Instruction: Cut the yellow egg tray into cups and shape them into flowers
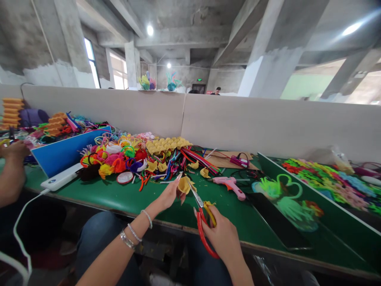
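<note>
My left hand [170, 194] pinches a small yellow cup-shaped piece [185, 185] above the front of the green table [143, 201]. In my right hand [220, 228] are scissors with red and yellow handles [201, 228]; their blades point up and left, with the tips at the yellow piece. A scrap of yellow material shows beside the scissors' handle, near my right fingers. More yellow cup pieces [204, 172] lie on the table beyond my hands. Behind them is a yellow egg-carton sheet [168, 144].
Colourful pipe cleaners [113, 159] are piled at the left beside a blue divider [71, 149] and a white power strip [64, 177]. Right of my hands lie a pink glue gun [230, 186], a black tablet-like slab [276, 218] and green pipe-cleaner shapes. Another person's hand [16, 151] is at far left.
</note>
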A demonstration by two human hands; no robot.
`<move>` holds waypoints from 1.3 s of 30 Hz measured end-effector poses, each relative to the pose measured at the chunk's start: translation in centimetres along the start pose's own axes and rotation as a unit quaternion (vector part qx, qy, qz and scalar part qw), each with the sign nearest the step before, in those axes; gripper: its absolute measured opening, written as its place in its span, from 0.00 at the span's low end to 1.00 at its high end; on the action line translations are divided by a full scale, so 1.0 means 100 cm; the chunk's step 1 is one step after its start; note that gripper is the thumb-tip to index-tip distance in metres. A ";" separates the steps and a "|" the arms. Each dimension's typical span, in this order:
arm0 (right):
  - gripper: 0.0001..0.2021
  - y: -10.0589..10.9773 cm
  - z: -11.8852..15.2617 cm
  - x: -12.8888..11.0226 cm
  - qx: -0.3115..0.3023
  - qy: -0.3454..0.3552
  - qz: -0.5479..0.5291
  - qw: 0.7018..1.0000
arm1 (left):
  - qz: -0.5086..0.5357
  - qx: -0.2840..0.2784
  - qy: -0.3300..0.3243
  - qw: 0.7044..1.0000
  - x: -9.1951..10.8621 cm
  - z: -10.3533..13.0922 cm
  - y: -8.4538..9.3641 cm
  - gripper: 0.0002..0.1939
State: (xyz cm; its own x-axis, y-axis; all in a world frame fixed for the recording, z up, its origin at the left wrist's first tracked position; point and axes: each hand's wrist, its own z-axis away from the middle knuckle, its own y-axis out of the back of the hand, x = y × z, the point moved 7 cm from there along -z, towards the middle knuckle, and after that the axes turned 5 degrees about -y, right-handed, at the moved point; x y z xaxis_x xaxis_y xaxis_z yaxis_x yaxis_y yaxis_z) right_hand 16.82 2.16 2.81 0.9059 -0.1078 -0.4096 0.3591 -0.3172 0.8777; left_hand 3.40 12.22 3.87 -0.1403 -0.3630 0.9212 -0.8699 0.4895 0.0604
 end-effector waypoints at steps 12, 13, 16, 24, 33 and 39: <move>0.19 0.002 0.000 -0.001 0.011 -0.039 -0.022 0.999 | 0.036 -0.006 0.030 0.999 -0.002 0.000 -0.006 0.28; 0.19 0.002 0.001 -0.001 0.017 -0.041 -0.022 0.999 | 0.030 -0.002 0.020 0.999 -0.001 0.000 -0.004 0.28; 0.18 0.004 0.001 -0.002 0.035 -0.042 -0.036 0.998 | 0.003 -0.004 -0.003 1.000 0.004 0.000 0.000 0.27; 0.21 0.004 0.001 -0.003 0.044 0.000 -0.035 0.998 | -0.037 -0.064 -0.016 0.997 0.005 0.002 -0.003 0.23; 0.19 0.007 0.001 -0.005 0.037 0.008 -0.025 0.999 | -0.073 -0.078 -0.015 0.994 0.004 0.005 -0.004 0.24; 0.19 0.003 0.002 0.001 -0.005 0.000 -0.034 0.999 | -0.056 -0.055 -0.014 0.997 0.003 0.004 -0.002 0.27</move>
State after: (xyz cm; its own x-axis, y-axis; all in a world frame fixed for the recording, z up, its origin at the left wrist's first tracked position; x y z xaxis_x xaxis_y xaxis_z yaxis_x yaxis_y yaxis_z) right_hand 16.94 1.91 2.98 0.8795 -0.0855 -0.4681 0.4219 -0.3149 0.8502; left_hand 3.36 11.67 3.97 -0.0607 -0.4414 0.8953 -0.8235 0.5290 0.2050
